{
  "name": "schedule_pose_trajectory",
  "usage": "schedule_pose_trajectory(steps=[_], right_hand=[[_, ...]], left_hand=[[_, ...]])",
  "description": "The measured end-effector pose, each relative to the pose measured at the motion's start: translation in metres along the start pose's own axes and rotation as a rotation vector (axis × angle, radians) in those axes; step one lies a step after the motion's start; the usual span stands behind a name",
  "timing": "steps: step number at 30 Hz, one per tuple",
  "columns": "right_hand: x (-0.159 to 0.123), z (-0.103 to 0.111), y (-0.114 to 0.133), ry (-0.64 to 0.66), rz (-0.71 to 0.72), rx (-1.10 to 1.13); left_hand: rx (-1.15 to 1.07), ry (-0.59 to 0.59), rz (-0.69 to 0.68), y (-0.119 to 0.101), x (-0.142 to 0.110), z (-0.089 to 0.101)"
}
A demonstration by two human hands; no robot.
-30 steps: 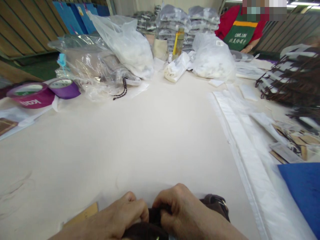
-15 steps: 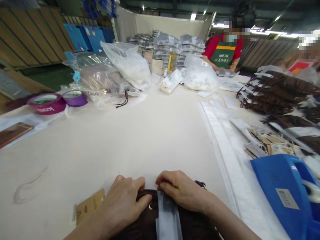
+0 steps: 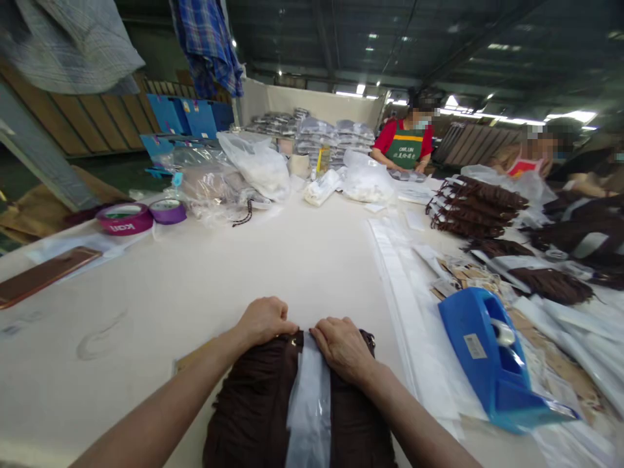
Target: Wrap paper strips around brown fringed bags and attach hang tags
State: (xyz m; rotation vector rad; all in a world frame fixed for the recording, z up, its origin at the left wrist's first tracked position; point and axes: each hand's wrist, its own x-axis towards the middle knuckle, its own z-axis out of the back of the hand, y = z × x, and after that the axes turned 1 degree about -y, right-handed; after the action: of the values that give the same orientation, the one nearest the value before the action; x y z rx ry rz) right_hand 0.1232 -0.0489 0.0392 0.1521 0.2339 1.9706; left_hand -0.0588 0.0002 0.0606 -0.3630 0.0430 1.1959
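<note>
A dark brown gathered fabric bag lies flat on the table right in front of me, its lower part cut off by the frame. Down its middle runs a whitish translucent strip. My left hand is closed on the bag's far edge, left of the strip, near a small metal ring or snap. Just across the strip's top end, my right hand pinches the same edge with curled fingers. A tan card tag shows partly behind my left forearm.
On the right sit a blue tape dispenser, long white strips, loose tags and brown bag stacks. At left are tape rolls and a phone. Plastic bags stand farther back; a person in a green apron works beyond.
My view has tilted up, so more of the ceiling and hanging clothes shows. More of the brown bag is visible now. Both hands stay at its far edge, beside the strip.
</note>
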Motion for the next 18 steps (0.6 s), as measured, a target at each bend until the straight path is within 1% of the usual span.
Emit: schedule_pose_trajectory(steps=[3,5,6,8,10,12,13,15,18], right_hand=[[0.001,0.0,-0.008,-0.016,-0.068,-0.051],[0.003,-0.002,-0.011,-0.016,-0.098,-0.069],[0.004,-0.003,-0.012,-0.017,-0.109,-0.075],[0.005,-0.007,-0.013,-0.021,-0.12,-0.081],[0.006,-0.01,-0.014,-0.024,-0.121,-0.079],[0.007,-0.012,-0.014,-0.023,-0.121,-0.075],[0.008,-0.012,-0.015,-0.022,-0.12,-0.072],[0.009,-0.008,-0.014,-0.021,-0.117,-0.068],[0.006,0.005,-0.008,-0.035,-0.118,-0.059]], left_hand=[[0.031,-0.044,-0.052,-0.005,0.018,0.001],[0.066,-0.079,-0.079,-0.011,0.022,0.003],[0.087,-0.11,-0.096,-0.015,0.02,0.004],[0.122,-0.185,-0.151,-0.023,0.007,0.005],[0.144,-0.239,-0.266,-0.031,-0.015,0.001],[0.164,-0.232,-0.406,-0.035,-0.038,-0.01],[0.175,-0.206,-0.45,-0.036,-0.047,-0.017],[0.186,-0.15,-0.462,-0.036,-0.059,-0.03],[0.17,-0.111,-0.427,-0.033,-0.061,-0.043]])
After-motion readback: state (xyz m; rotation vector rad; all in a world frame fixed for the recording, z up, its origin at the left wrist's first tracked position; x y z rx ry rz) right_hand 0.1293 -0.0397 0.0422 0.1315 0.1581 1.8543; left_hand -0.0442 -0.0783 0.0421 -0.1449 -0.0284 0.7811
